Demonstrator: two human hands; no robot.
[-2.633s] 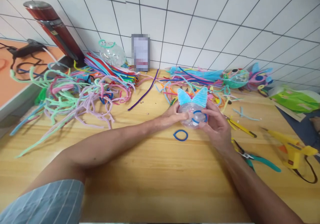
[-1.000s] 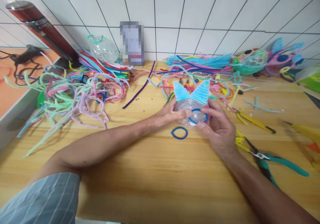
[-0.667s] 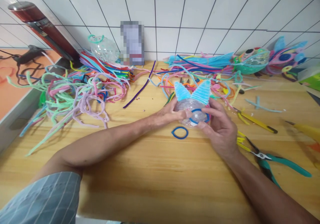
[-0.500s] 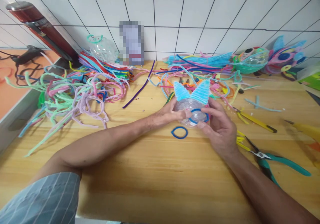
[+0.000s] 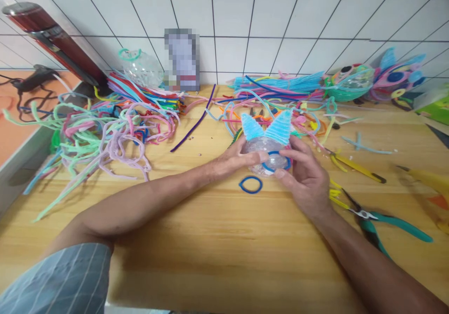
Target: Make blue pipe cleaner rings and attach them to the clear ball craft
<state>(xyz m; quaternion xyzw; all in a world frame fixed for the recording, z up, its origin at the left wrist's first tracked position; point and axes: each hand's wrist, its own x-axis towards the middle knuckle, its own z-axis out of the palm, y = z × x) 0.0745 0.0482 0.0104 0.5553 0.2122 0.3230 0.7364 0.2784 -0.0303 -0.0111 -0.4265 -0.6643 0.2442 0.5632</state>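
Observation:
A clear round plastic ball point(image 5: 258, 150) with two light-blue pipe-cleaner ears point(image 5: 278, 127) on top sits between my hands over the table. My left hand point(image 5: 242, 157) is closed around its left side, the thumb reaching across the front. A dark-blue pipe-cleaner ring point(image 5: 276, 170) lies against the front of the ball. My right hand point(image 5: 308, 176) pinches that ring at its right side with thumb and fingers. Below the ball, a second dark-blue pipe-cleaner loop point(image 5: 250, 185), pointed at one end, rests on the wood.
Teal-handled pliers point(image 5: 366, 215) and a yellow cutter point(image 5: 361, 168) lie to the right. Loose pipe cleaners point(image 5: 87, 141) pile up at left. Bundled pipe cleaners point(image 5: 280, 87) and decorated balls point(image 5: 351, 82) line the tiled wall. A red cylinder point(image 5: 56, 42) leans at back left.
The view has shifted slightly, so everything appears a little further left. Both hands keep the same hold on the ball and ring.

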